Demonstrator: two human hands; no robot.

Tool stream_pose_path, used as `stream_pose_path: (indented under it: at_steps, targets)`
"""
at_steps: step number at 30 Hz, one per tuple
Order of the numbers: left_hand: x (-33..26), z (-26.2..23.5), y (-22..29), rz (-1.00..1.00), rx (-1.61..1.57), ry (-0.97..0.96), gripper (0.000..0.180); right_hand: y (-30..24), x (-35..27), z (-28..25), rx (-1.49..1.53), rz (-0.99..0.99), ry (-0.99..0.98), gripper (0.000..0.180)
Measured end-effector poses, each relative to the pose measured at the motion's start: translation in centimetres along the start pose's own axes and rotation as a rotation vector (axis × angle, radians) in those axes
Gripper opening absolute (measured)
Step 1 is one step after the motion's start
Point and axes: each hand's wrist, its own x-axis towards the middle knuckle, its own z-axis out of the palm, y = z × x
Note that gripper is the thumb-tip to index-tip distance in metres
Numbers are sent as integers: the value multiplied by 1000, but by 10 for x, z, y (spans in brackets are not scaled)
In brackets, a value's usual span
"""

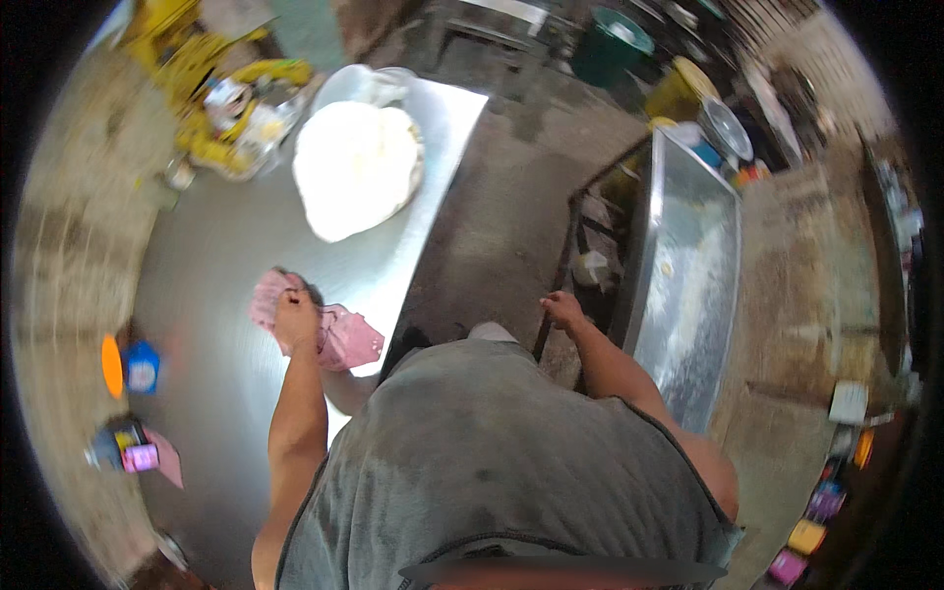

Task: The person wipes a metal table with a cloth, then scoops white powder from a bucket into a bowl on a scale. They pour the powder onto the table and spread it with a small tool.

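My left hand [296, 320] is closed on a crumpled pink cloth [351, 340] that lies on the shiny metal table [211, 324]. Folds of the cloth spread out on both sides of the fingers. Farther up the table rests a large, rounded white mass [356, 167], so bright that its surface detail is lost. Off the table on the right side, my right hand [562, 310] hangs with its fingers curled in and nothing visible in them. It is nearest to the dark metal frame [578, 221] beside a long trough.
On the right stands the long metal trough [730, 265] with whitish residue inside. A yellow crate [211, 152] with odds and ends sits at the table's far left. Bottles, including a blue container [144, 368], line its left edge. A green bucket [608, 51] stands beyond.
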Motion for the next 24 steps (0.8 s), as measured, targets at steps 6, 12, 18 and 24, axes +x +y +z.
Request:
stream_pose_path:
  at_steps: [6,12,18,24]
  targets:
    - [42,11,38,-35,-20,-28,36,46,12,-7,66,103,68,40]
    - [51,26,31,27,-59,56,39,67,61,-27,66,178,-15,33]
    - [108,-27,27,-189,-334,82,34,40,164,-73,125,36,58,39]
    - [162,-86,226,84,-772,435,28,-35,217,-164,111,-234,138,49]
